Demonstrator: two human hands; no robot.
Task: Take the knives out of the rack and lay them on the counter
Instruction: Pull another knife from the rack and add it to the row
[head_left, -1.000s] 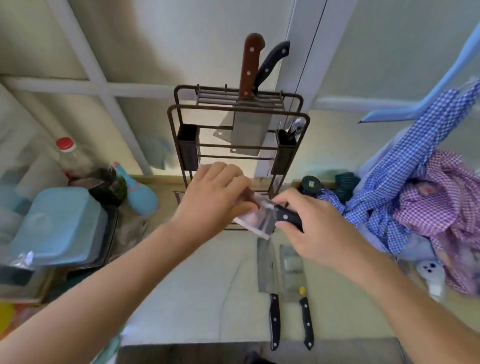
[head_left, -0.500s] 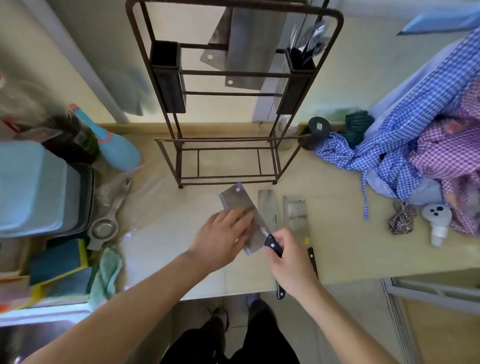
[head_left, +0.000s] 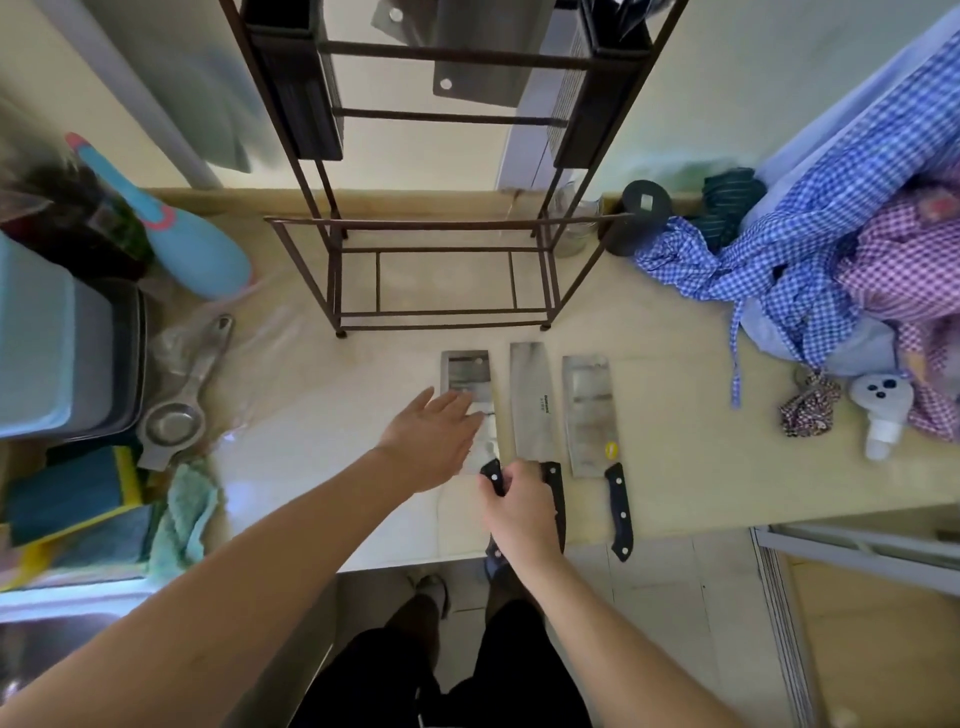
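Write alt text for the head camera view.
Three cleavers lie side by side on the counter; the right hand grips the leftmost cleaver by its handle, the left hand open over its blade. Behind, the rack holds more blades.

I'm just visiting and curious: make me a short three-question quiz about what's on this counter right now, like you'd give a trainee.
1. How many steel cleavers lie flat on the beige counter?
2. True or false: the dark metal wire knife rack is empty.
3. Which hand grips a black handle: A) left hand, B) right hand?

Key:
1. Three: the left cleaver, middle cleaver and right cleaver, side by side, blades pointing towards the rack.
2. False: at least one steel blade hangs in it.
3. B. It holds the left cleaver's handle; the left hand rests open on that blade.
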